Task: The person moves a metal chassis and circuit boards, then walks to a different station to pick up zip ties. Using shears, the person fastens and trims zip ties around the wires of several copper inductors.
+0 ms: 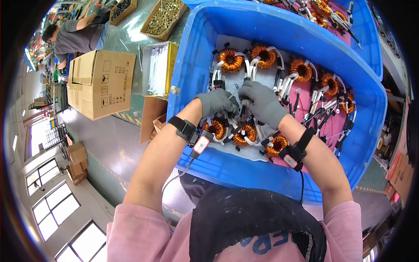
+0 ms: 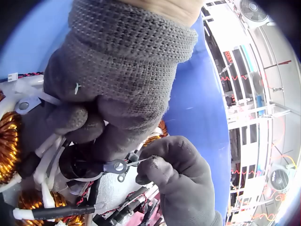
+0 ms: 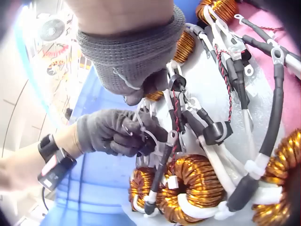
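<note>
Both hands wear grey gloves and work close together over a blue bin (image 1: 279, 17) of copper-wound toroid coils (image 1: 230, 60). My left hand (image 1: 217, 103) grips a bundle of black-sleeved leads (image 2: 77, 162), with a ring terminal (image 2: 115, 166) sticking out past its fingers. My right hand (image 1: 262, 103) pinches the thin end of a white cable tie (image 2: 140, 161) beside that terminal. In the right wrist view the cable tie (image 3: 151, 137) curves at the left fingers. Part of the bundle is hidden behind the gloves.
More coils (image 1: 301, 70) with white and black leads lie on white and pink sheets (image 1: 305, 102) in the bin. To the left stand a yellow box of white cable ties (image 1: 158, 70), a cardboard carton (image 1: 102, 83) and a tray of small brass-coloured parts (image 1: 163, 19). A person (image 1: 80, 35) works beyond.
</note>
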A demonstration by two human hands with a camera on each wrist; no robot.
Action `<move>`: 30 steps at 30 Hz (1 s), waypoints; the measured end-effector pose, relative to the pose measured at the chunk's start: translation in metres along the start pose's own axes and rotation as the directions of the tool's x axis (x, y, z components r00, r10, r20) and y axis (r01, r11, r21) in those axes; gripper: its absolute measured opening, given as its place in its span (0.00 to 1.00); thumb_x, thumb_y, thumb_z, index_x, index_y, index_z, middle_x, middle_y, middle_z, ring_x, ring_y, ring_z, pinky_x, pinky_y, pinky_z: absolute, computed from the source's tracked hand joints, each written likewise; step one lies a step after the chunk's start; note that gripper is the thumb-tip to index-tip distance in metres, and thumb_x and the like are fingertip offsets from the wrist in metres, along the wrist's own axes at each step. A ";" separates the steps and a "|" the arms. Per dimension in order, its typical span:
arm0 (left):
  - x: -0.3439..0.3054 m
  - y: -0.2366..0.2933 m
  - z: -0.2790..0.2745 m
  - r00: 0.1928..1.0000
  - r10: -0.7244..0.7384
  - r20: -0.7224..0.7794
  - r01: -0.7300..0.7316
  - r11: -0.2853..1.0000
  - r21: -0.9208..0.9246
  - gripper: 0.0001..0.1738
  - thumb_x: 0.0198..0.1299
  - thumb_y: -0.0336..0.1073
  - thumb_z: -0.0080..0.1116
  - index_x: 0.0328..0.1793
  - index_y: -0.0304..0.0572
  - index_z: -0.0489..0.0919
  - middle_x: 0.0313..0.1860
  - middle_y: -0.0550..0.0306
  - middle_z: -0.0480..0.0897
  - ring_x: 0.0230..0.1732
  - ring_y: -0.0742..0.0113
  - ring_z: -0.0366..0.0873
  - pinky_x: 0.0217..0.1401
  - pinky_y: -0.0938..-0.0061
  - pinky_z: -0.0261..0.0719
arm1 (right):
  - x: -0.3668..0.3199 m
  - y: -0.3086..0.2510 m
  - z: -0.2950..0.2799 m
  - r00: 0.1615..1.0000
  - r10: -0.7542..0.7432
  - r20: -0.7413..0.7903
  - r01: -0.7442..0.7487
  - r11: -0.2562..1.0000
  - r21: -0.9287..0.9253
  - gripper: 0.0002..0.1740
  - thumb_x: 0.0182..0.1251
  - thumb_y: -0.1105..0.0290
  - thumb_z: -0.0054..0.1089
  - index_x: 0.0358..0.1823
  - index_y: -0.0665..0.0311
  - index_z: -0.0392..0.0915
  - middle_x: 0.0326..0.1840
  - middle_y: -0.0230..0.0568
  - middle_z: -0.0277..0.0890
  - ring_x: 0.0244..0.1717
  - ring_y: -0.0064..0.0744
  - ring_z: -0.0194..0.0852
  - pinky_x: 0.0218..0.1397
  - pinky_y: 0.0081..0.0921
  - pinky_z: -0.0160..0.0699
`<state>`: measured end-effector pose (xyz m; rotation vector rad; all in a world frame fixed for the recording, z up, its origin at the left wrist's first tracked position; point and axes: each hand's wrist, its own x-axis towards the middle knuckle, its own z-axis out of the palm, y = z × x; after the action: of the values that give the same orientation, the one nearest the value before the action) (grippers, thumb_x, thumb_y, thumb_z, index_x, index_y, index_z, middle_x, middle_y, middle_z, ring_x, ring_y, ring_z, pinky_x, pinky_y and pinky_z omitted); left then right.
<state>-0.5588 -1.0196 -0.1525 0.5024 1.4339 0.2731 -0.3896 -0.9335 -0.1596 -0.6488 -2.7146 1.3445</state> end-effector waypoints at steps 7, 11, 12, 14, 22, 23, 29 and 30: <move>0.021 -0.004 -0.009 0.991 0.110 0.081 -0.136 0.815 0.564 0.11 0.49 0.34 0.61 0.36 0.35 0.80 0.23 0.59 0.76 0.21 0.72 0.69 0.23 0.75 0.68 | -0.006 -0.002 0.029 0.921 0.382 0.079 -0.278 0.503 0.818 0.02 0.63 0.79 0.49 0.36 0.66 0.71 0.31 0.39 0.75 0.32 0.27 0.77 0.33 0.26 0.77; 0.012 0.001 0.002 0.996 0.038 -0.083 0.005 0.886 0.464 0.12 0.49 0.38 0.62 0.38 0.40 0.82 0.28 0.54 0.80 0.26 0.66 0.75 0.30 0.72 0.74 | -0.003 0.004 0.008 0.891 0.444 0.096 -0.290 0.393 0.873 0.02 0.67 0.78 0.47 0.35 0.65 0.69 0.30 0.37 0.75 0.26 0.21 0.76 0.25 0.19 0.77; 0.018 0.000 0.002 0.991 0.133 -0.032 -0.081 0.758 0.647 0.13 0.50 0.38 0.61 0.41 0.43 0.82 0.30 0.52 0.81 0.30 0.61 0.77 0.34 0.69 0.76 | -0.006 0.002 0.005 0.875 0.474 0.100 -0.314 0.397 0.862 0.01 0.66 0.78 0.48 0.36 0.65 0.70 0.29 0.35 0.74 0.25 0.20 0.75 0.25 0.18 0.76; 0.020 0.007 0.001 0.975 0.221 0.034 -0.161 0.587 0.794 0.14 0.51 0.38 0.60 0.44 0.46 0.82 0.32 0.50 0.83 0.33 0.56 0.80 0.38 0.66 0.77 | -0.008 0.002 -0.004 0.894 0.442 0.071 -0.285 0.440 0.852 0.02 0.66 0.78 0.49 0.37 0.65 0.71 0.28 0.34 0.74 0.25 0.20 0.75 0.25 0.18 0.76; -0.067 0.116 -0.008 0.733 0.557 -0.390 -0.679 0.629 -0.378 0.18 0.69 0.45 0.46 0.48 0.35 0.74 0.35 0.53 0.76 0.17 0.79 0.59 0.19 0.84 0.61 | 0.005 -0.063 -0.066 0.970 0.229 0.080 -0.211 0.633 0.745 0.09 0.64 0.69 0.57 0.41 0.67 0.77 0.30 0.34 0.77 0.24 0.18 0.72 0.27 0.17 0.71; -0.074 0.127 0.003 0.653 0.580 -0.486 -0.757 0.482 -0.441 0.21 0.70 0.47 0.46 0.47 0.33 0.74 0.34 0.54 0.75 0.18 0.83 0.53 0.19 0.87 0.55 | 0.006 -0.070 -0.072 0.970 0.230 0.075 -0.208 0.636 0.743 0.09 0.64 0.69 0.57 0.41 0.67 0.77 0.30 0.34 0.77 0.24 0.18 0.72 0.27 0.17 0.71; -0.086 0.135 -0.002 0.515 0.673 -0.532 -0.849 0.316 -0.423 0.21 0.69 0.47 0.46 0.47 0.33 0.74 0.35 0.55 0.76 0.17 0.81 0.52 0.17 0.84 0.54 | 0.001 -0.080 -0.094 0.957 0.289 0.040 -0.241 0.707 0.664 0.09 0.66 0.67 0.57 0.38 0.67 0.79 0.23 0.32 0.76 0.19 0.16 0.70 0.21 0.16 0.68; -0.084 0.130 -0.001 0.551 0.613 -0.566 -0.831 0.345 -0.436 0.18 0.69 0.46 0.47 0.46 0.35 0.74 0.35 0.55 0.76 0.18 0.80 0.53 0.17 0.84 0.53 | 0.000 -0.084 -0.091 0.966 0.257 -0.012 -0.181 0.711 0.680 0.11 0.64 0.66 0.59 0.38 0.68 0.79 0.23 0.38 0.77 0.21 0.23 0.73 0.25 0.23 0.72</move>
<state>-0.5560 -0.9462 -0.0158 0.4805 1.1736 1.6568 -0.3982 -0.9103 -0.0388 -0.9281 -1.8608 2.1069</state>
